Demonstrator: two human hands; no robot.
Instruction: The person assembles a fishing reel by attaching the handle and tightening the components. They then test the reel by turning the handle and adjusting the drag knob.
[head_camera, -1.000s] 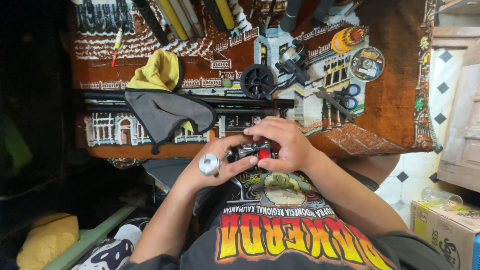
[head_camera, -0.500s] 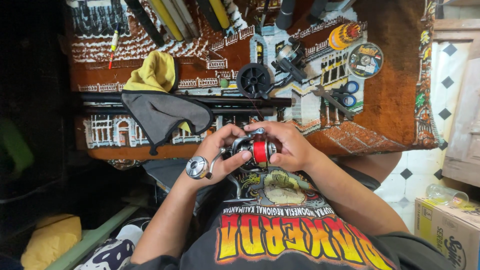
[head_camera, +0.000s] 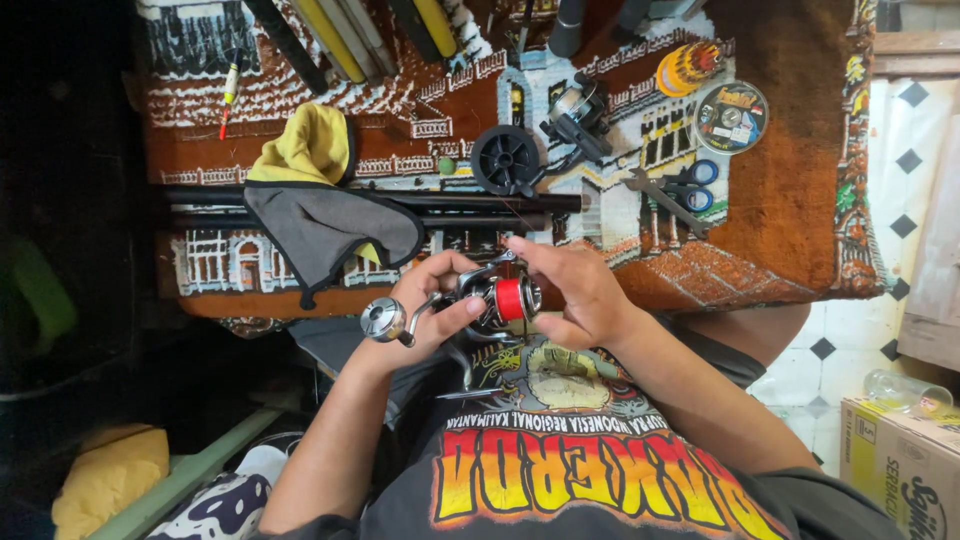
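Note:
A black spinning fishing reel (head_camera: 490, 297) with a red line spool and a silver handle knob (head_camera: 381, 318) is held over my lap. My left hand (head_camera: 432, 305) grips the reel body from the left, thumb across it, with the crank arm and knob sticking out to the left. My right hand (head_camera: 567, 290) cups the spool end from the right, its fingers stretched over the top of the reel.
A patterned brown rug (head_camera: 780, 200) in front holds a black spool (head_camera: 505, 160), another reel (head_camera: 580, 115), blue scissors (head_camera: 695, 185), a wrench (head_camera: 665, 200), a line disc (head_camera: 730, 117), dark rods (head_camera: 450, 205) and a yellow-grey cloth (head_camera: 320, 200). A cardboard box (head_camera: 905, 465) sits at right.
The reel has been turned so its red spool faces up and shows fully. My left hand has shifted along the body; the knob now juts further left.

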